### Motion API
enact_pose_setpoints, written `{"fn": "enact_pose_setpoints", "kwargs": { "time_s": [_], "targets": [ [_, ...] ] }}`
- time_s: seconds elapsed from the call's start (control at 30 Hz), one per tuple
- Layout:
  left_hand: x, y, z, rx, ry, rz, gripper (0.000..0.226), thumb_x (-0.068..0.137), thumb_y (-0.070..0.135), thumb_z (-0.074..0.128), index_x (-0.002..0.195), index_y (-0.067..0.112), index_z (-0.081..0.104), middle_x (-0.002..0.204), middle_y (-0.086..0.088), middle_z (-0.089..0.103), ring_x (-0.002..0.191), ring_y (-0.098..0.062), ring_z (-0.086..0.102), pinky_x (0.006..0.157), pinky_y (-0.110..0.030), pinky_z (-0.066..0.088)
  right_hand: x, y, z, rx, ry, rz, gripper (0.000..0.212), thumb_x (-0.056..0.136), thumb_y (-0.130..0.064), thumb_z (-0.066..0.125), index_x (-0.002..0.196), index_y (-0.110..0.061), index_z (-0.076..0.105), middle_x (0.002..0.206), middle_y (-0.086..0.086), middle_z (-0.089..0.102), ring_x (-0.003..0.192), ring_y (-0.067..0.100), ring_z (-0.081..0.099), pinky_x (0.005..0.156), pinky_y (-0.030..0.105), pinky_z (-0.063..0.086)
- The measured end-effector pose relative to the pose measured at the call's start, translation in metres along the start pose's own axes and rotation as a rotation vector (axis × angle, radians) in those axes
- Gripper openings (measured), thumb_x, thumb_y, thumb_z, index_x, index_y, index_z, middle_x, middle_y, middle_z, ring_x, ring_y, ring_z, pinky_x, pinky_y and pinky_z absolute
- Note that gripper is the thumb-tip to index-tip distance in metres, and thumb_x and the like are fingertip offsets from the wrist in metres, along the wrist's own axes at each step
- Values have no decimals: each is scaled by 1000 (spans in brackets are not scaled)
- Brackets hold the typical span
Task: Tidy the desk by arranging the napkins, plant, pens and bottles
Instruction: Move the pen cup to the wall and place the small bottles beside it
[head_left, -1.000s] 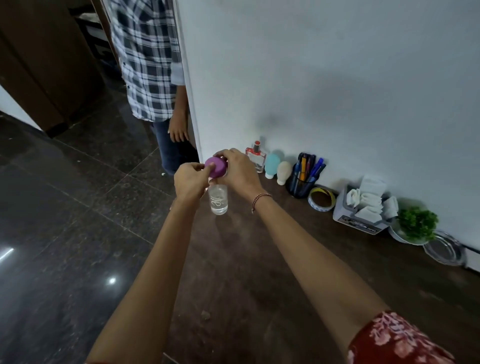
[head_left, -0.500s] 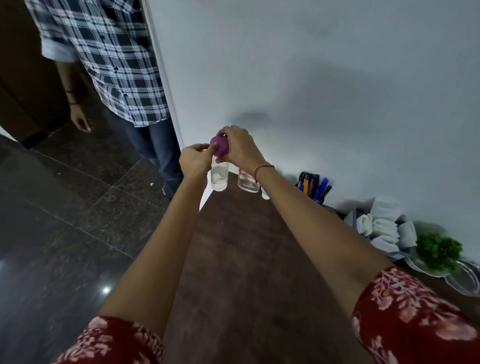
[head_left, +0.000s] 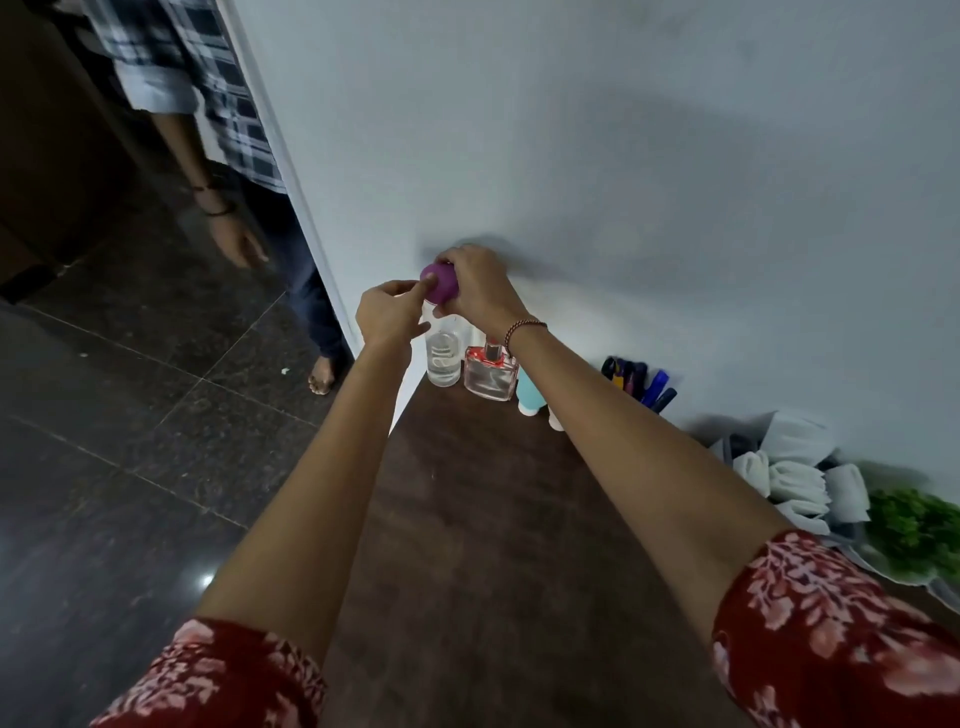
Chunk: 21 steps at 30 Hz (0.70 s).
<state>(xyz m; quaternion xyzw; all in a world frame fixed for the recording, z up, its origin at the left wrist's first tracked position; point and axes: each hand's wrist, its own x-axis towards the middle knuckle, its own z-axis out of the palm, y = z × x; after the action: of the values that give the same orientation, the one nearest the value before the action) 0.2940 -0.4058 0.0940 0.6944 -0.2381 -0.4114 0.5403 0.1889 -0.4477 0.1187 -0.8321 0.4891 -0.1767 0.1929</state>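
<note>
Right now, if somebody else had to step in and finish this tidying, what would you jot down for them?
Left hand: pinches the edge of the purple cap.
Right hand: grips that cap from above.
The clear bottle is at the far left corner of the desk, beside the perfume bottle. The teal bottle, pens, napkins and plant follow along the wall.
Done: everything is lined up against the wall.
Left: release the clear bottle; perhaps neaten the loose napkins.

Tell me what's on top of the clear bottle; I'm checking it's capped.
A purple cap, held by the right hand and left hand. They cover the clear bottle's neck, hiding any seal.
</note>
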Motion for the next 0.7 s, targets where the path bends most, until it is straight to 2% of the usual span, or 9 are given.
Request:
{"fn": "enact_pose_setpoints", "kwargs": {
  "time_s": [0.13,0.23,0.33,0.4,0.47,0.53,0.6,0.7],
  "targets": [
    [5,-2,0,14,-8,3,26,80,29,74,95,9,66,96,-12,61,85,-24,62,66,-33,59,0,2,0,-20,-2,-27,57,59,-12,84,112,-4,62,111,12,63,101,26,57,78,24,38],
    [5,-4,0,32,-8,23,26,80,30,74,96,10,66,97,-12,63,89,-24,64,71,-36,59,-6,2,1,-88,22,-60,53,67,-17,81,114,-7,60,115,9,61,105,25,56,76,26,39],
    [4,-3,0,68,-9,50,31,81,36,72,100,11,66,92,-8,64,73,-20,63,81,-40,58,-13,1,4,-232,76,-116,48,77,-19,73,121,-11,55,124,5,54,118,22,45,77,30,45],
    [2,-2,0,93,-6,65,37,81,42,70,103,12,66,89,-8,65,71,-21,61,86,-41,56,-17,-2,4,-274,84,-140,44,81,-17,68,122,-11,54,127,5,51,122,22,40,80,33,50],
    [-1,-1,0,132,-3,83,42,81,46,67,107,13,65,99,-12,68,80,-23,63,89,-42,54,-20,-4,1,-247,82,-135,40,84,-20,65,122,-11,55,128,6,50,123,23,39,84,34,50],
    [-6,0,0,200,4,105,48,83,49,63,117,15,61,114,-12,66,100,-26,63,93,-41,52,-28,-8,-3,-203,118,-129,38,88,-26,61,123,-11,56,130,6,50,124,23,38,86,34,49],
    [-13,1,-1,269,16,137,55,87,48,57,131,15,51,128,-12,59,116,-27,56,100,-38,46,-39,-10,-7,-184,190,-109,40,91,-30,57,125,-10,55,132,7,50,125,24,38,88,33,47],
    [-36,-2,-5,399,62,195,57,94,46,47,140,14,40,141,-12,48,129,-28,46,104,-37,37,-67,-11,-9,-141,280,-85,41,93,-29,54,129,-8,53,136,10,49,130,26,37,97,36,44]
  ]
}}
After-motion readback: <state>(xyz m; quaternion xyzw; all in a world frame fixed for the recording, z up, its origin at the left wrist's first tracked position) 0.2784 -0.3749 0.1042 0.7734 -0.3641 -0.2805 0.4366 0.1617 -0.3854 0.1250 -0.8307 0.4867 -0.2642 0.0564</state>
